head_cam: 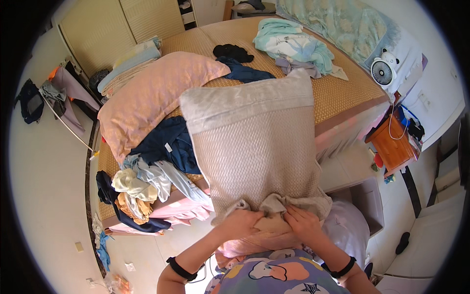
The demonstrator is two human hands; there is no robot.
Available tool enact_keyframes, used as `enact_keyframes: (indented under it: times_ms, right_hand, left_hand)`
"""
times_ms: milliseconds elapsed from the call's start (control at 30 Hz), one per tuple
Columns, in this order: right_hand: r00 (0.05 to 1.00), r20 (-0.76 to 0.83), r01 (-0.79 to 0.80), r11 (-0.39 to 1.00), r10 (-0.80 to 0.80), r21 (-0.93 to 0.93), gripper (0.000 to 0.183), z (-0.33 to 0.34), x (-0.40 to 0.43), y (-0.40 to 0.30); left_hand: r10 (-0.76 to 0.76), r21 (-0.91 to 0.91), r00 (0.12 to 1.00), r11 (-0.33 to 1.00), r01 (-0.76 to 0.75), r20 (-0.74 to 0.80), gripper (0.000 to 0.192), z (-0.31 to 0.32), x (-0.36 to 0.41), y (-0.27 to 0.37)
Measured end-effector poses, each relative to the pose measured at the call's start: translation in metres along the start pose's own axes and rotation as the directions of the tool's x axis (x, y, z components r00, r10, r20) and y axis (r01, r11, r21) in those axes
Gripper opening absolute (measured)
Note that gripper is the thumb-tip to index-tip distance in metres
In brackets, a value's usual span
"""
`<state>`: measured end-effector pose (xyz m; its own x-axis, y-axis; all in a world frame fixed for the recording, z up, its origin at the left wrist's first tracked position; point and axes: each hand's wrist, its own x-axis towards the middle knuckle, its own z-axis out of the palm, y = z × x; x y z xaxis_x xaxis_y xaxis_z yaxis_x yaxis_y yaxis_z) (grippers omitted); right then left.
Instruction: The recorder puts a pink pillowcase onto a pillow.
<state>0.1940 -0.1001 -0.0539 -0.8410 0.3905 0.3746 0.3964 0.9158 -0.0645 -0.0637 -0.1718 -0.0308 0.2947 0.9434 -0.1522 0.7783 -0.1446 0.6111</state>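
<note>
A beige woven pillow cover (253, 147) stretches from my body out over the edge of the bed. At its near end the beige fabric is bunched, and pink patterned fabric (262, 239) shows beneath it. My left hand (242, 222) grips the bunched edge on the left, fingers partly hidden in the folds. On the right, my right hand (303, 220) holds the same edge, its fingertips pressed into the fabric. The far end of the cover lies on the bed near dark blue clothing (172, 143).
A pink patterned pillow (158, 99) lies on the woven bed mat (341, 92), with folded bedding (128, 70) behind it. Loose clothes (147, 187) hang over the near left bed edge. Right of me are a grey bin (371, 205), a wooden nightstand (393, 143) and a small fan (382, 71).
</note>
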Motion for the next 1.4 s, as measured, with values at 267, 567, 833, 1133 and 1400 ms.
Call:
enact_keyframes:
  times_ms: [267,567,833,1133,1400]
  right_hand:
    - [0.998,0.017,-0.068,0.993,0.066,0.099,0.025,-0.013,-0.014,0.002]
    - [0.989,-0.043,-0.132,0.984,0.138,0.117,0.019,-0.008,-0.012,0.002]
    - [0.984,-0.085,-0.147,0.981,0.158,0.127,0.020,0.000,-0.025,0.023]
    - [0.996,0.019,-0.091,0.993,0.090,0.069,0.030,0.000,-0.011,0.018]
    - [0.981,0.195,-0.078,0.952,0.020,0.295,0.057,-0.037,0.038,0.036]
  left_hand:
    - [0.066,0.027,0.973,0.997,-0.073,0.221,0.041,0.002,0.001,0.021]
    - [0.343,0.392,0.757,0.911,-0.126,-0.556,0.040,-0.155,0.101,-0.008]
    - [0.365,0.491,0.919,0.835,-0.250,-0.152,0.059,-0.024,0.077,-0.037]
    - [-0.096,0.093,0.439,0.916,0.390,-0.893,0.052,-0.066,0.073,-0.151]
    - [-0.308,-0.227,0.393,0.944,0.240,-0.866,0.045,-0.043,0.055,-0.180]
